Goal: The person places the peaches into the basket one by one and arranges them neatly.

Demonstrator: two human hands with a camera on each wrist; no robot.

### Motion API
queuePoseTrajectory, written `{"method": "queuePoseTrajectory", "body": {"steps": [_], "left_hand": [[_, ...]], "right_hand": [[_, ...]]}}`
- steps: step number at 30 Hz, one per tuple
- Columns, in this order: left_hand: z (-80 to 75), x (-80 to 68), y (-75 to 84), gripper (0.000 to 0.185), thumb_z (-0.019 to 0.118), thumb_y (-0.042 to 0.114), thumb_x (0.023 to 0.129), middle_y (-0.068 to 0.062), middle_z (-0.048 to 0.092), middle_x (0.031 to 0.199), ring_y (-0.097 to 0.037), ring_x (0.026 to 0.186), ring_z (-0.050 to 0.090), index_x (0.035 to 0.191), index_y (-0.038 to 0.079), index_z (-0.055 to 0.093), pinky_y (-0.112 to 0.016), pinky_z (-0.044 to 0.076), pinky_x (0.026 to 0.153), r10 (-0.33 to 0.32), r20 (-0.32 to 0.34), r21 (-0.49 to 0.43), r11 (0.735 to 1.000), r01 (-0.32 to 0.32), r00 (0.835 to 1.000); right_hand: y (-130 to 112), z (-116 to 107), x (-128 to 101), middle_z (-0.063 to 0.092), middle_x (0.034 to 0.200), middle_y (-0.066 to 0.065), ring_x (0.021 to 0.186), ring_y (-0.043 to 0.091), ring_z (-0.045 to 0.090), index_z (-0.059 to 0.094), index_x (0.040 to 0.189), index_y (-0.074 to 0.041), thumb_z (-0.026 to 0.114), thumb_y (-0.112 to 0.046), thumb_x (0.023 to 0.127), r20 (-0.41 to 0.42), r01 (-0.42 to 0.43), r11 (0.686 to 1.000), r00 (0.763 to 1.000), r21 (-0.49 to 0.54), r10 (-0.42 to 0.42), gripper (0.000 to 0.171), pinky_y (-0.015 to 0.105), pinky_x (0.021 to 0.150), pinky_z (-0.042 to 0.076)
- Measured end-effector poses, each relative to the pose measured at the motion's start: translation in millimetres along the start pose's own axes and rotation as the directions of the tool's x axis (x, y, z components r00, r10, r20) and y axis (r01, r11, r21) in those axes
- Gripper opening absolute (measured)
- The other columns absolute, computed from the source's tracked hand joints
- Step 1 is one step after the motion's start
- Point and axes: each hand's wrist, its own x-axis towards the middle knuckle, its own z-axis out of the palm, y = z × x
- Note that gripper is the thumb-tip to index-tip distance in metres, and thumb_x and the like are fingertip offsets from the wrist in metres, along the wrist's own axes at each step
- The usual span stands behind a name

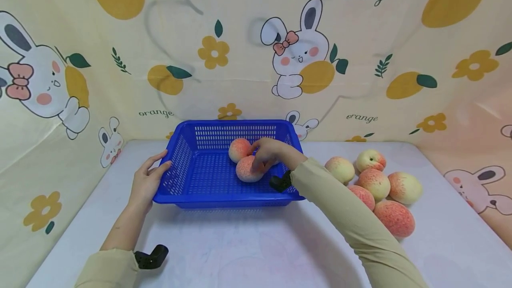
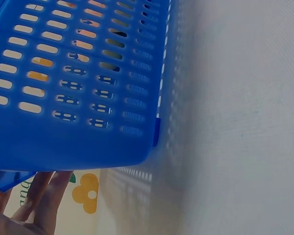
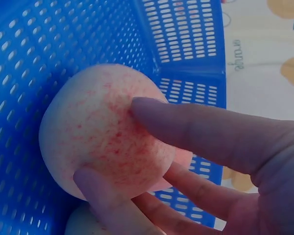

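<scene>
A blue plastic basket (image 1: 224, 199) with slotted walls stands at the back of the table. My left hand (image 1: 147, 183) grips its left rim, thumb and fingers at the edge; in the left wrist view the fingers (image 2: 48, 200) show beyond the basket's rim. Inside the basket, my right hand (image 1: 270, 152) holds a pink-speckled peach (image 3: 105, 132) between thumb and fingers, close over the basket floor. A second peach (image 1: 239, 149) sits just behind it. Another pale peach (image 3: 85, 223) shows partly at the bottom of the right wrist view.
To the right of the basket several peaches lie grouped on the white table, among them a pale one (image 1: 340, 169) and a redder one (image 1: 394, 219). The right forearm passes in front of part of the group. A printed cloth (image 1: 248, 79) hangs behind the table.
</scene>
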Motion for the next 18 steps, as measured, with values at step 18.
{"method": "queuePoseTrajectory", "body": {"steps": [18], "left_hand": [[-1.3,-0.7,0.9,0.056,0.054,0.044,0.095,-0.023,0.052,0.137,-0.004,0.08,0.061,0.147,0.027,0.04,-0.022,0.054,0.069,0.004,0.008,0.011,1.0,-0.004,1.0]], "right_hand": [[30,-36,-34,0.063,0.118,0.014,0.109,0.029,0.057,0.052,0.133,0.0,0.069,-0.017,0.087,0.037,0.23,0.966,0.971,0.117,-0.236,0.052,0.049,0.102,0.043]]}}
